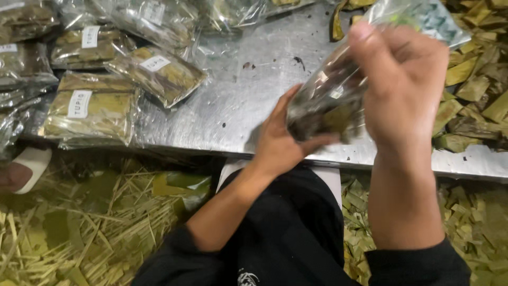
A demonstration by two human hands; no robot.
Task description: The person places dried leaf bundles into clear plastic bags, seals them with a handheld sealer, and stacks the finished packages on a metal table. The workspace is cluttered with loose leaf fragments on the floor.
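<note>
I hold a clear plastic bag filled with dark leaf-wrapped pieces above the near edge of a steel table. My left hand cups the bag's lower end from underneath. My right hand grips its upper part from above, fingers curled over the plastic. The bag's open top sticks out past my right hand. Both sleeves are black.
Several sealed clear packs of leaf wraps with white labels lie at the table's left. Loose folded leaf wraps pile up at the right. Leaf scraps and thin sticks litter the floor. Someone's foot in a white sandal shows at the left edge.
</note>
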